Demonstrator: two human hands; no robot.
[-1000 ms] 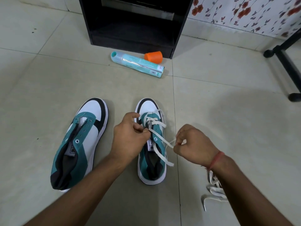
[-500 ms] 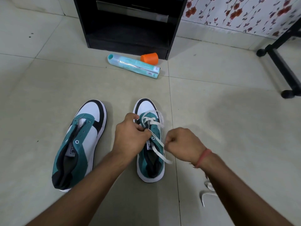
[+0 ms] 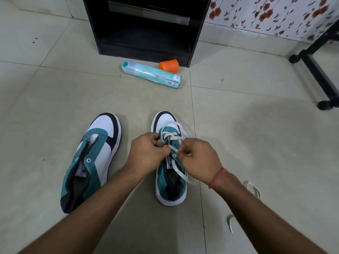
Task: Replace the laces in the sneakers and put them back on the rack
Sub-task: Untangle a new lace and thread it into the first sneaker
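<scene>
Two teal, white and black sneakers stand on the tiled floor. The left sneaker (image 3: 91,158) has no lace. The right sneaker (image 3: 169,187) has a white lace (image 3: 173,136) threaded through its front eyelets. My left hand (image 3: 146,154) grips the shoe's left eyelet edge with curled fingers. My right hand (image 3: 197,160) pinches the lace just above the right eyelets, close to my left hand. A loose lace end (image 3: 185,176) trails across the shoe's opening. The black rack (image 3: 146,24) stands at the back.
A teal spray can (image 3: 152,74) lies on its side before the rack, an orange cap (image 3: 169,65) behind it. Another white lace (image 3: 254,189) lies on the floor by my right forearm. A black wheeled stand (image 3: 319,74) is at the far right.
My right hand has moved left from beside the sneaker to over its eyelets, taking up the lace's slack. My left hand has stayed on the shoe.
</scene>
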